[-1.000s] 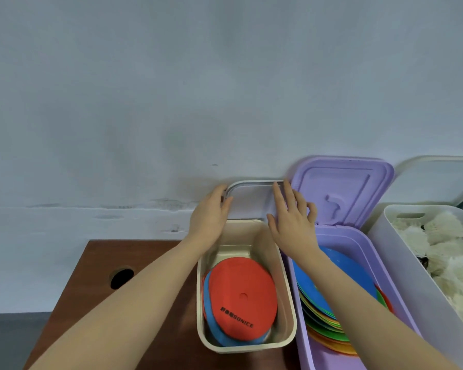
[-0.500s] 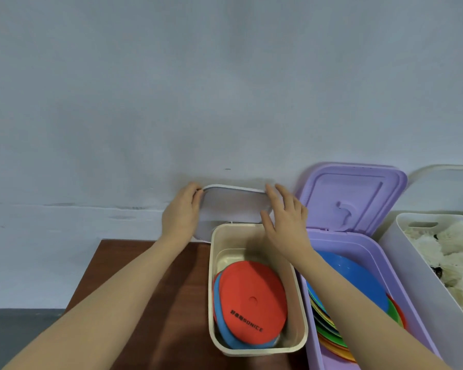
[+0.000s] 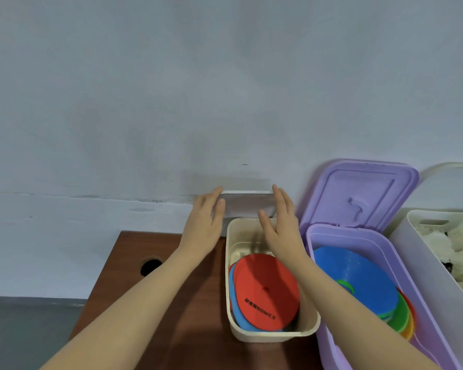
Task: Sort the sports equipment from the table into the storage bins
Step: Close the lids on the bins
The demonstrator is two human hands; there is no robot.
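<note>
Bins are lining up along the wall: the purple bin (image 3: 358,311) is sitting open with a stack of coloured discs, the white bin (image 3: 425,263) at far right is holding fluffy white pieces, and the cream bin (image 3: 273,335) is carrying the red disc (image 3: 265,292) over a blue one. Both hands are flanking the cream bin's lid (image 3: 247,205), left hand (image 3: 203,225) and right hand (image 3: 281,225) with fingers straight. No loose gear is showing on the table (image 3: 150,303), so sorting is looking nearly done; lids probably remaining.

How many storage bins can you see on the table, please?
3: a cream bin by the hands, a purple bin right of it, a white bin far right, cut off.
</note>
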